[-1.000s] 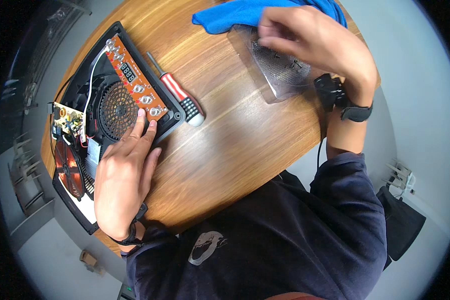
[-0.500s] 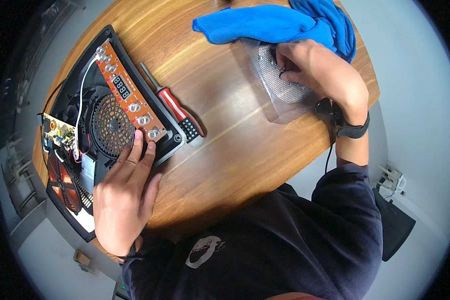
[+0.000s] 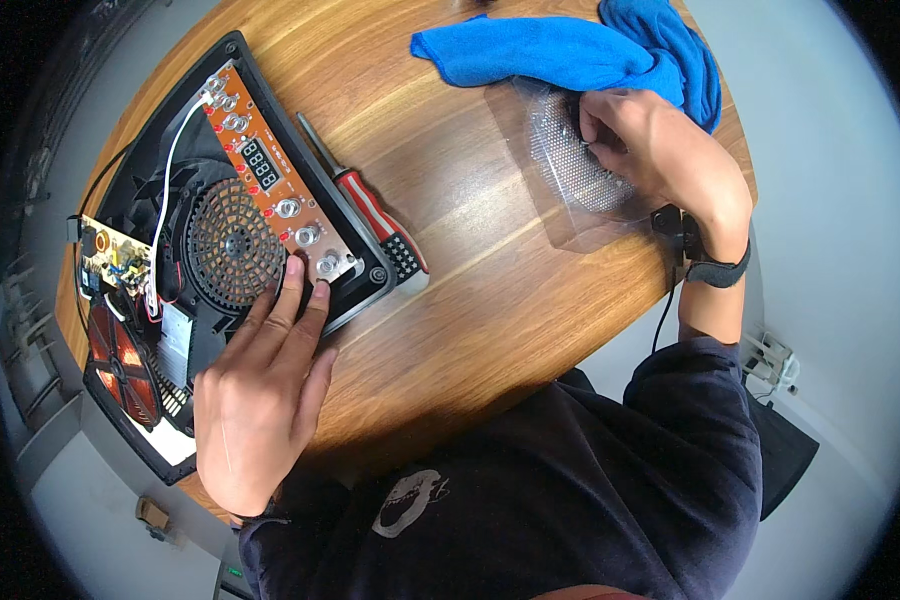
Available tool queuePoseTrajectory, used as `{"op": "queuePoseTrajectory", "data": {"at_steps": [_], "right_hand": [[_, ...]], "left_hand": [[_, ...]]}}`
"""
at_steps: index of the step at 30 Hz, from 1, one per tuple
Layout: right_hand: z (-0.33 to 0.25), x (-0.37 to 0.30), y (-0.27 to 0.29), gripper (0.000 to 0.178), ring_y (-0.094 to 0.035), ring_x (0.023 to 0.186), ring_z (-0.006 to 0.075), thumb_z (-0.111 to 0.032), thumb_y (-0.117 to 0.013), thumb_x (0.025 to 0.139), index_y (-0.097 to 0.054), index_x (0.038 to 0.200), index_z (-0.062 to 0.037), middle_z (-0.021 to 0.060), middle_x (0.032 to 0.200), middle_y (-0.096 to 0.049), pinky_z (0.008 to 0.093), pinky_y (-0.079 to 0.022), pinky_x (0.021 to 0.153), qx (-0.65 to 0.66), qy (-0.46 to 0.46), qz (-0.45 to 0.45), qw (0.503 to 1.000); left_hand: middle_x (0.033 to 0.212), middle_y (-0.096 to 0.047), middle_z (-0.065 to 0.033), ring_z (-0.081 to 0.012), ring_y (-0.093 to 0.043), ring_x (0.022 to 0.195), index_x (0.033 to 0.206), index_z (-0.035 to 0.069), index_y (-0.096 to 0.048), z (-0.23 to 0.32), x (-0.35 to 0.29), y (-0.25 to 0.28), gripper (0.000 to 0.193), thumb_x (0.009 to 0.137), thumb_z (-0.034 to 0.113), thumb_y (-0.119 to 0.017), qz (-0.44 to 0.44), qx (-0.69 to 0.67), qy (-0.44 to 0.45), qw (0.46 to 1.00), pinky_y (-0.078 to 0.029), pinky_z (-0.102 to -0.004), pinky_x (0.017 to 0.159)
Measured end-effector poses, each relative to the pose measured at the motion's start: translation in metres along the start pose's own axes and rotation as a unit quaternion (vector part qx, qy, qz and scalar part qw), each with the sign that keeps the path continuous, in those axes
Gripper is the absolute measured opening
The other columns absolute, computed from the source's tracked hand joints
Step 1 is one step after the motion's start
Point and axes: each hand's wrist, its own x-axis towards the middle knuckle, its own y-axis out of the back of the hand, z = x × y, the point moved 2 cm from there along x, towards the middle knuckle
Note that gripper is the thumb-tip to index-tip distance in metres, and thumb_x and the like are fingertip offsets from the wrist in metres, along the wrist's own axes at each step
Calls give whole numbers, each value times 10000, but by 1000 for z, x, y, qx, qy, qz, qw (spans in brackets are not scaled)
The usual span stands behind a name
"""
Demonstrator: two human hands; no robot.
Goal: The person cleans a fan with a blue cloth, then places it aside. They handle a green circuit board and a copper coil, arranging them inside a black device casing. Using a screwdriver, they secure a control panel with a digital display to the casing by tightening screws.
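The fingertips of my left hand (image 3: 258,405) rest at the lower end of an orange circuit board (image 3: 283,182) with clear round buttons and a digit display. Its fingers are stretched out and grip nothing. The board lies in an open black appliance housing (image 3: 316,180), beside a round vented grille (image 3: 232,240). On the right, my right hand (image 3: 660,150) reaches down into a clear plastic tray (image 3: 582,205) with a dimpled round bottom. Thumb and fingers are pinched together there; anything between them is too small to make out.
A screwdriver (image 3: 375,212) with a red, white and black handle lies along the housing's right edge. A blue cloth (image 3: 545,50) is bunched behind the tray. A copper coil (image 3: 122,365) and a smaller circuit board (image 3: 110,255) sit at the housing's left side. A dark cable (image 3: 662,318) hangs over the table's near edge.
The table and the things on it sit slightly shifted in view. My left hand stays on the board's lower end, and my right hand is still pinching inside the plastic tray.
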Motion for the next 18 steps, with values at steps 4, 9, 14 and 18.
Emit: {"op": "queuePoseTrajectory", "data": {"at_steps": [4,9,14,18], "right_hand": [[2,-2,-5,174,-762,888,380,-118,-822,1003,-713,1059,5,216,965,-757,442,-611,803,24,21,45,999],[-6,9,-9,219,-757,880,401,-186,-820,1032,-727,1096,2,219,960,-763,452,-610,796,-30,42,29,998],[-11,7,-8,178,-747,882,409,-141,-792,1036,-714,1071,15,224,962,-758,449,-610,798,-67,50,48,995],[-13,4,1,140,-741,879,389,-54,-783,977,-685,1040,23,225,946,-737,433,-612,803,-27,49,46,997]], "left_hand": [[1670,-640,-164,-393,-712,1420,1552,108,-732,-2,-1,0,613,949,120,-844,-4,-12,1,1000,-613,-475,1143],[1683,-630,-158,-393,-705,1428,1566,108,-720,-4,-2,-2,627,951,125,-839,-4,-7,-6,1000,-612,-473,1143],[1689,-626,-152,-390,-705,1429,1564,106,-721,-6,-3,-3,619,956,131,-835,0,-6,-9,1000,-614,-471,1139],[1688,-627,-150,-390,-709,1421,1558,100,-724,-6,-4,-3,614,956,137,-838,3,-6,-10,1000,-615,-474,1130]]}}
